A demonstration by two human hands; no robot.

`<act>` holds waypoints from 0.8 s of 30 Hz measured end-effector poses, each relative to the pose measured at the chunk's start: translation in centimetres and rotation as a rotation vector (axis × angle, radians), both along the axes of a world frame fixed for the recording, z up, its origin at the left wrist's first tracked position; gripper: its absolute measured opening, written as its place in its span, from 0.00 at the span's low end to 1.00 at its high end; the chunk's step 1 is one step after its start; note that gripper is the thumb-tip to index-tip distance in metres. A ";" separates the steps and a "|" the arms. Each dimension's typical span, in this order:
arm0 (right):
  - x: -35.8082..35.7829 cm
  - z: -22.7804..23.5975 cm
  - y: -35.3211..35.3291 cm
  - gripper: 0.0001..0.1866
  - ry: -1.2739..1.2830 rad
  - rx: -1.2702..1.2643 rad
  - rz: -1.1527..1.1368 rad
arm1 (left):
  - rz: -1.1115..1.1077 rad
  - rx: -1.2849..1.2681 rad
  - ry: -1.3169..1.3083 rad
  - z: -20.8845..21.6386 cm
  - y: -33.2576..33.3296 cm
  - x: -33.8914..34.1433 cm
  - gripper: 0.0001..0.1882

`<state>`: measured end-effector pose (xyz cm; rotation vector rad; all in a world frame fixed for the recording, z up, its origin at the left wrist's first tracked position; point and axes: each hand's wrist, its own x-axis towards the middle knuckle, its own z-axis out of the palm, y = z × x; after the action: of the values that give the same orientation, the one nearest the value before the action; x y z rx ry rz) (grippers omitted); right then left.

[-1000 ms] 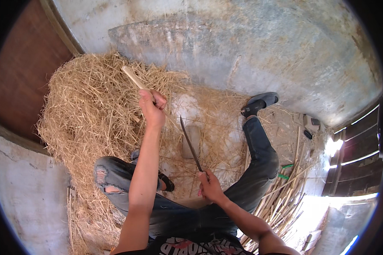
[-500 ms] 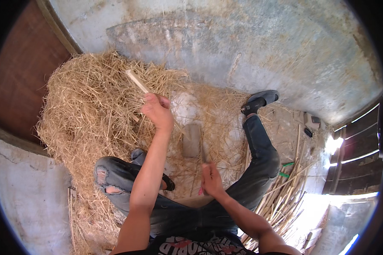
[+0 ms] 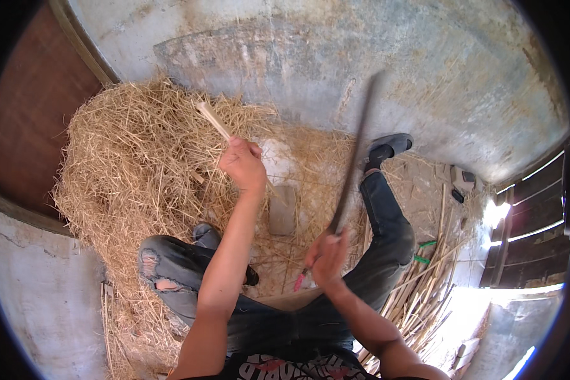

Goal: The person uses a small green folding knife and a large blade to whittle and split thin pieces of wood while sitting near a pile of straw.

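My left hand (image 3: 244, 166) is closed round a pale split stick (image 3: 214, 120), bamboo by its look, whose thick end points up and left over the straw. Below the fist a thin length of it slants toward a flat, brick-like block (image 3: 282, 210) on the ground. My right hand (image 3: 327, 258) grips a long, dark, slightly curved knife (image 3: 350, 171), blurred by motion and pointing up toward the wall. Something pink (image 3: 299, 281) shows at the butt of its handle. Blade and stick are apart.
A big heap of straw (image 3: 126, 164) lies at the left. My bent legs frame the work spot, with a slippered foot (image 3: 392, 145) near the concrete wall (image 3: 285, 57). Several long thin sticks (image 3: 418, 285) lie at the right, near dark slatted boards (image 3: 532, 228).
The knife has swung up from low beside the block to point at the wall, my right hand turning with it. My left hand and the stick have shifted slightly right.
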<state>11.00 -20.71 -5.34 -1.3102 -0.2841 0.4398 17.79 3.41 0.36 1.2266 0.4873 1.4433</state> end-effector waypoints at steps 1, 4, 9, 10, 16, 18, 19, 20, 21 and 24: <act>-0.7 -2.9 -0.4 0.21 -0.044 -0.104 0.075 | -0.015 -0.002 0.004 0.1 -0.5 0.5 0.33; 0.6 -5.1 -0.6 0.21 0.222 -0.480 0.194 | -0.095 -0.010 -0.085 0.2 -0.6 0.6 0.32; 5.3 5.6 0.3 0.23 0.231 -0.127 -0.009 | 0.065 -0.020 0.038 -0.9 0.2 0.2 0.32; 5.7 7.1 0.7 0.23 0.155 -0.039 -0.056 | 0.061 -0.032 0.010 -0.6 0.5 1.0 0.32; 1.2 -4.7 -0.8 0.20 -0.453 -0.304 -0.030 | 0.004 -0.024 -0.008 -0.7 0.3 1.8 0.32; 0.1 -10.6 -3.4 0.18 0.142 -0.454 0.153 | 0.065 -0.106 -0.018 -0.4 0.6 1.5 0.32; 0.1 -11.1 -4.0 0.17 0.395 -0.502 0.182 | 0.098 -0.138 -0.026 -0.1 1.3 1.1 0.32; 0.1 -11.5 -5.2 0.17 0.573 -0.497 0.113 | 0.092 -0.145 -0.048 0.0 1.5 0.5 0.32; 1.0 -10.8 -5.0 0.16 0.733 -0.481 0.051 | 0.092 -0.140 -0.086 0.6 2.0 0.1 0.32; 1.0 -6.9 -5.5 0.16 0.561 -0.417 0.058 | 0.085 -0.151 -0.058 0.5 1.5 -1.1 0.32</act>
<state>11.97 -26.24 -12.24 -1.5202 0.2541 0.9273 16.71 4.93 0.83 1.0520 0.6038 1.4814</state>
